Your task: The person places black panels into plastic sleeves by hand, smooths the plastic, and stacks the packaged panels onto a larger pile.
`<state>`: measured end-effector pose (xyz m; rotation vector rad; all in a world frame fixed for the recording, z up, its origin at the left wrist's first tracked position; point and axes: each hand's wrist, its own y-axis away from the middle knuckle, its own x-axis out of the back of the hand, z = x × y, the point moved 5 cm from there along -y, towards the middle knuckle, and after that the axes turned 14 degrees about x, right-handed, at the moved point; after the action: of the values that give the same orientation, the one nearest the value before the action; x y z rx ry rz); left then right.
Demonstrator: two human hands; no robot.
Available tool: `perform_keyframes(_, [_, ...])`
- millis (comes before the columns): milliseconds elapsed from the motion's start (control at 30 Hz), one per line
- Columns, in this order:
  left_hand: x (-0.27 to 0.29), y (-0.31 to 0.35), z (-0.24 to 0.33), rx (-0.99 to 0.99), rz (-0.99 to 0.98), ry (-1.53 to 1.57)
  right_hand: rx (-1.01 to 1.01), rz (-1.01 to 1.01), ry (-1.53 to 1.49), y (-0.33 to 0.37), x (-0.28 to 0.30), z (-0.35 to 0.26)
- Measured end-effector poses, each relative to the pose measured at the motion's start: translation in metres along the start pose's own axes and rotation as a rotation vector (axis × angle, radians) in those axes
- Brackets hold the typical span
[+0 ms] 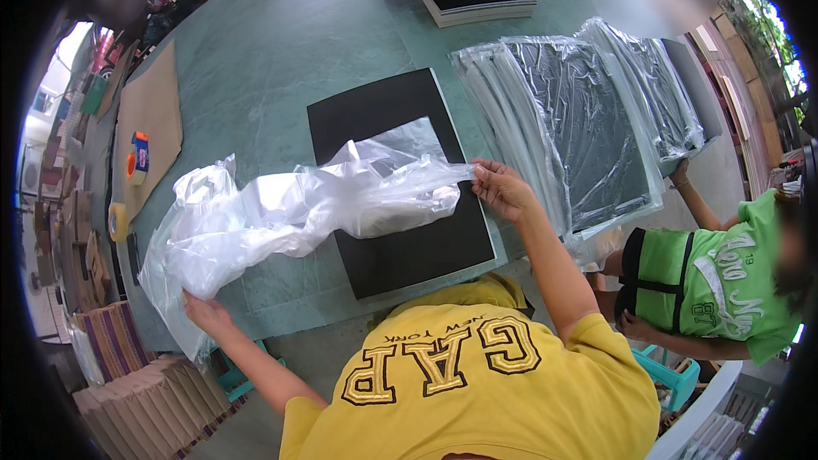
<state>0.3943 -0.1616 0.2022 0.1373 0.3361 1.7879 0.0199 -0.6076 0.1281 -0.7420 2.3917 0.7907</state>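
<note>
A long, crumpled clear plastic bag [285,204] stretches between my two hands across the table. At its right end, the thumb and fingers of my right hand [504,191] pinch the gathered plastic. My left hand [207,313] grips the wider left end near the table's front edge; the plastic partly covers its fingertips. Under the bag lies a flat black panel [409,264] with a pale edge along its right side. The bag hides the middle of the panel, while its far and near parts show.
Plastic-wrapped black panels [588,119] lie to the right, and bare black-topped panels [481,4] are stacked at the far side. A tape dispenser [136,162], a tape roll [118,221] and brown cardboard [158,102] lie left. A person in green [716,281] is at the right.
</note>
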Motion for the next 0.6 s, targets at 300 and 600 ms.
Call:
perform_keyframes(300, [-0.227, 0.240, -0.006, -0.847, -1.021, -0.636, 0.202, -0.257, 0.397, 0.008, -0.080, -0.008])
perform_keyframes(600, [-0.281, 0.265, -0.088, -0.610, -1.175, -0.850, -0.138, 0.038, 0.424, 0.036, 0.010, 0.005])
